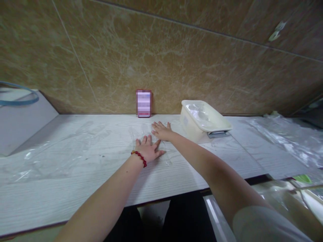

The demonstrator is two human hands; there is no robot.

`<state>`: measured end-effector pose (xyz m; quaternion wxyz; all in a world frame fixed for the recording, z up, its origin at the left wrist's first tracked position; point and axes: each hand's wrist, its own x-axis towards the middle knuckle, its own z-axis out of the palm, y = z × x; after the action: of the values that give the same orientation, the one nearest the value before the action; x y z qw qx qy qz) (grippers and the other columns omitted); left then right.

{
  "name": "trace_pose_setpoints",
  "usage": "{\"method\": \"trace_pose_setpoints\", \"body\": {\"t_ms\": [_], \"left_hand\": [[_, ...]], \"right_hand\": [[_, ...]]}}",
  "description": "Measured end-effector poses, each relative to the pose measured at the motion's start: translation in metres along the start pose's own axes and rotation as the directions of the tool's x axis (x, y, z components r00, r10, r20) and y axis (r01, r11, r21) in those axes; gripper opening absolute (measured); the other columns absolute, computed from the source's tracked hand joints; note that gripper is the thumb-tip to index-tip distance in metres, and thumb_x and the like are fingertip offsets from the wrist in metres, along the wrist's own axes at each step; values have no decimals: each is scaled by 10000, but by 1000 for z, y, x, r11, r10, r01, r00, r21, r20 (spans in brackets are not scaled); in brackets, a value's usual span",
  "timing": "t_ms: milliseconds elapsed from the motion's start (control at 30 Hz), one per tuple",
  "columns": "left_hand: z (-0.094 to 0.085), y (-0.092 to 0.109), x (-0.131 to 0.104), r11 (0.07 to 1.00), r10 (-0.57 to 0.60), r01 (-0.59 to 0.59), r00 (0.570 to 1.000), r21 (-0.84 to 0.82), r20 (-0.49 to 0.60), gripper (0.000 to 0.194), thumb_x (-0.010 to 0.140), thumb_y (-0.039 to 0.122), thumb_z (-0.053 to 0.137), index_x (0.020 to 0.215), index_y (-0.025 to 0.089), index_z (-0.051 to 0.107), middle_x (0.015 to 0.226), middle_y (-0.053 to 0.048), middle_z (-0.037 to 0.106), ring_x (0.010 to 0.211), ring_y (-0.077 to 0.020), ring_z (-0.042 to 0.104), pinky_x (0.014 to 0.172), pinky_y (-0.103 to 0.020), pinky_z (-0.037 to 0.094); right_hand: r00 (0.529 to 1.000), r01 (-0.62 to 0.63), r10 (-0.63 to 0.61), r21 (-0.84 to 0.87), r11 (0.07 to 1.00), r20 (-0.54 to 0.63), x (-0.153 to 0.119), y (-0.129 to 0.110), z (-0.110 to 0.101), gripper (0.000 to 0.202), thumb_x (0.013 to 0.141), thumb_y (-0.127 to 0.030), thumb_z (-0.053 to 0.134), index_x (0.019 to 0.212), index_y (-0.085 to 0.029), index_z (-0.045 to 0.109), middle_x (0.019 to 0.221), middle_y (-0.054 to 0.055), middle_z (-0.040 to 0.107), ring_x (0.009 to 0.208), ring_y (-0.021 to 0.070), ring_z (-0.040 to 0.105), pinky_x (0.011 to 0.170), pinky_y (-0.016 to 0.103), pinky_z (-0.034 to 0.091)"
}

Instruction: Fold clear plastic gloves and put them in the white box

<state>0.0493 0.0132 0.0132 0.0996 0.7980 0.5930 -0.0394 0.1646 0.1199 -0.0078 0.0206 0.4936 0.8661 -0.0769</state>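
Both my hands lie flat on a thin sheet of clear plastic (pixel 165 160) on the white wood-grain tabletop (pixel 121 127). My left hand (pixel 148 149), with a red bead bracelet (pixel 140 158) at its wrist, has its fingers spread. Just beyond it and a little to the right, my right hand (pixel 162 131) is also open, palm down. Much of the plastic is hidden under the hands, so its outline is hard to make out. Right of my right hand stands a cream plastic bin (pixel 194 126) with a grey handle and some clear plastic inside.
A phone (pixel 143 103) leans upright against the brown tiled wall (pixel 151 50). At the left is a white box (pixel 22 117) with a blue hoop (pixel 20 102) on top. Clear plastic sheeting (pixel 60 158) covers the table's left, and more crumpled plastic (pixel 290 134) lies at the right.
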Motion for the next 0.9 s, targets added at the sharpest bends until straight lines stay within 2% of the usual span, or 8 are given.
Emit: {"method": "trace_pose_setpoints", "body": {"t_ms": [100,200,300,367,500,633,767,900], "left_hand": [[0,0,0,1000,2,-2,1000,6,-20,729,691,718,125,1293,328,262,1386,-137,185,1243,-368,135,903,-610,106],[-3,-1,-2,1000,-4,5,999,11,-50,721,694,715,121,1294,338,252,1385,-120,202,1248,-370,102,915,-605,79],[-11,-2,-5,1000,-30,31,998,5,-56,714,695,714,122,1296,347,240,1385,-107,207,1244,-383,101,917,-599,101],[-18,-5,-8,999,-51,51,997,14,-50,711,705,703,134,1297,328,253,1382,-112,215,1241,-382,117,918,-588,131],[-30,-12,-11,995,-59,66,994,70,-96,652,765,626,171,1305,271,258,1366,-133,246,1241,-347,164,929,-554,165],[-29,-13,-2,993,25,-15,996,115,-87,586,803,554,203,1303,254,257,1366,-102,261,1239,-325,183,927,-556,173],[-18,-6,9,982,142,-138,990,128,-21,570,803,546,227,1293,259,270,1381,-72,234,1246,-314,164,934,-553,165],[-13,-4,11,979,145,-148,989,138,33,571,802,555,218,1270,243,320,1367,-89,262,1237,-319,184,922,-567,171]], "right_hand": [[999,32,-31,27,999,-37,-1,4,-6,554,832,-510,166,1336,-285,116,1405,-26,106,1282,234,13,937,612,-16],[990,67,-52,106,992,-133,-7,8,-18,550,847,-476,171,1343,-247,105,1403,-11,137,1282,217,44,985,545,48],[978,68,-32,168,984,-208,-21,13,-27,538,863,-422,174,1342,-182,137,1395,26,180,1280,202,76,1012,470,106],[976,77,-39,173,982,-216,-38,16,-26,523,868,-399,173,1336,-164,171,1387,41,207,1279,204,89,1014,455,119],[979,147,-129,108,983,-157,-79,12,-9,506,871,-412,156,1319,-189,230,1374,33,243,1274,209,117,1006,477,129],[971,199,-198,-8,980,-131,-111,-1,5,499,872,-405,175,1302,-172,273,1361,56,270,1264,214,162,991,500,145],[964,171,-189,-111,979,-187,-120,-9,6,500,866,-418,200,1288,-168,299,1344,65,306,1260,217,174,986,532,114],[966,154,-181,-151,977,-186,-121,-8,3,520,857,-458,192,1293,-193,287,1345,53,306,1265,228,151,972,574,77]]}}
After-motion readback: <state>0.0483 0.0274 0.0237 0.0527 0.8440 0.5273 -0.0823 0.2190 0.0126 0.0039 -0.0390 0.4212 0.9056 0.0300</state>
